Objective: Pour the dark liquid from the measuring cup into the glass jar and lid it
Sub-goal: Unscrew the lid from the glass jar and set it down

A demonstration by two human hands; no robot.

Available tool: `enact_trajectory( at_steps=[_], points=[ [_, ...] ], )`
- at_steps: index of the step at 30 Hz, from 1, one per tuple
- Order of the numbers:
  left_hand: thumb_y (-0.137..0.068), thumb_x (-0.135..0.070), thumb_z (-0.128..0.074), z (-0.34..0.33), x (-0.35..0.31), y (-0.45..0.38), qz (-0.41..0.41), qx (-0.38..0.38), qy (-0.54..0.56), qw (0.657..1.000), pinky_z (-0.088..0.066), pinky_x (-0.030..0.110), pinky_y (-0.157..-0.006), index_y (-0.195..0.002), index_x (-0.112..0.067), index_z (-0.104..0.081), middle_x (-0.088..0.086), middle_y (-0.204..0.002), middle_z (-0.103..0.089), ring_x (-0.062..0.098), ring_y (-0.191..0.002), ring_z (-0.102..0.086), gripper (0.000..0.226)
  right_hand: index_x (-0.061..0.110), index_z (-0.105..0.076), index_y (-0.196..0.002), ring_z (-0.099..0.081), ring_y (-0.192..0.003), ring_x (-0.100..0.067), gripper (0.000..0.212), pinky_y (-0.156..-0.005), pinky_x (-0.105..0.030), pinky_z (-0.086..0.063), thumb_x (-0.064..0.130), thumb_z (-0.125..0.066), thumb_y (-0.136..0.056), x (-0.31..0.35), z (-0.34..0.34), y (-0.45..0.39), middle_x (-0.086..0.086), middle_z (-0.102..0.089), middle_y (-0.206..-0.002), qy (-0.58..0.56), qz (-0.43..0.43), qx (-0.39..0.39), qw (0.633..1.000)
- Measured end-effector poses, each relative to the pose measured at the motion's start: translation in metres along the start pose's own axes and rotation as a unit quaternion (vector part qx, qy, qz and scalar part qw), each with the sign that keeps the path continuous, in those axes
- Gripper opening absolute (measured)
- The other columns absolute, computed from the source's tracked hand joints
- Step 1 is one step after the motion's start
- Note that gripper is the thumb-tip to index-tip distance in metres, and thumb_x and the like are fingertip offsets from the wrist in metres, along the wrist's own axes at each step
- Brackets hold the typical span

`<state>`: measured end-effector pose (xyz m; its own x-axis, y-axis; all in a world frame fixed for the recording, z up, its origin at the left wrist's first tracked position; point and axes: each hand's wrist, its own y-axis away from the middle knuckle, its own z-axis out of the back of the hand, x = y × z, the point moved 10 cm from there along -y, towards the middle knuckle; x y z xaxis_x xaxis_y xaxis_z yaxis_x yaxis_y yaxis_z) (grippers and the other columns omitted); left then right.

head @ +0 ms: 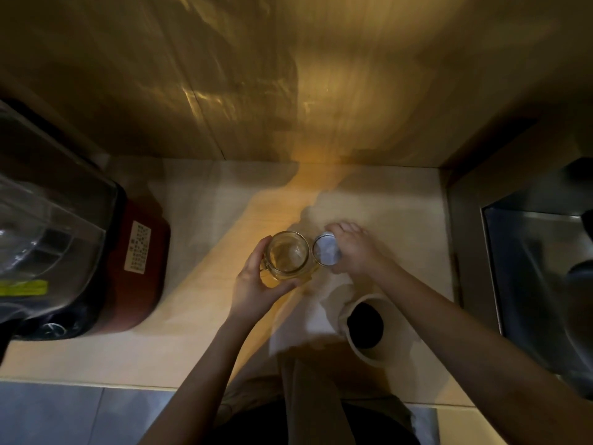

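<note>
A clear glass jar [286, 255] stands open on the pale counter, with no dark liquid visible inside. My left hand [256, 285] wraps around its left and near side. Just right of the jar, my right hand [351, 248] holds a round white lid [326, 250], tilted so its inner face shows, close to the jar's rim. A beige measuring cup [372, 329] with dark liquid in it sits on the counter nearer to me, partly under my right forearm.
A blender with a clear jug on a dark red base [141, 268] stands at the left. A steel sink [539, 271] lies at the right. A white cloth [308, 313] is spread under the cup. A wooden wall [288, 91] rises behind the counter.
</note>
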<state>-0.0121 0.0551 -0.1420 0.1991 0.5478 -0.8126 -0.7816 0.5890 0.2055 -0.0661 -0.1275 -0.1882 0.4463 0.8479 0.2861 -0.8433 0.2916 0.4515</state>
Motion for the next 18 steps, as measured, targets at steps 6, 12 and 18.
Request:
enact_trajectory(
  at_steps=[6, 12, 18],
  points=[
    [-0.060, -0.038, -0.081, 0.002, -0.004, -0.003, 0.008, 0.006, -0.040, 0.999, -0.040, 0.030, -0.096, -0.141, -0.021, -0.029, 0.003, -0.140, -0.049, 0.021, -0.126, -0.047, 0.097, 0.008, -0.043, -0.134, -0.040, -0.126, -0.030, 0.074, -0.099, -0.031, -0.037, 0.024, -0.076, -0.070, -0.006, 0.016, 0.012, -0.014, -0.046, -0.132, -0.115, -0.008, 0.009, 0.993],
    [-0.060, -0.043, -0.079, 0.005, -0.016, 0.005, 0.007, -0.005, -0.071, 0.997, -0.036, 0.037, -0.104, -0.144, -0.016, -0.020, 0.009, -0.148, -0.037, 0.027, -0.134, -0.038, 0.107, 0.003, -0.065, -0.099, -0.061, -0.088, -0.023, 0.019, -0.082, -0.030, -0.045, 0.000, -0.063, -0.081, -0.028, 0.043, 0.052, -0.010, -0.065, -0.091, -0.348, -0.040, -0.092, 0.932],
    [-0.069, -0.029, -0.076, 0.009, -0.019, 0.007, 0.017, -0.010, -0.079, 0.997, -0.033, 0.037, -0.105, -0.142, -0.008, -0.023, 0.015, -0.148, -0.036, 0.030, -0.135, -0.036, 0.093, 0.015, -0.063, -0.076, -0.056, -0.057, 0.000, 0.022, -0.064, -0.011, -0.044, 0.005, -0.053, -0.092, -0.048, 0.055, 0.107, -0.006, -0.063, -0.073, -0.446, -0.072, -0.163, 0.877]
  ],
)
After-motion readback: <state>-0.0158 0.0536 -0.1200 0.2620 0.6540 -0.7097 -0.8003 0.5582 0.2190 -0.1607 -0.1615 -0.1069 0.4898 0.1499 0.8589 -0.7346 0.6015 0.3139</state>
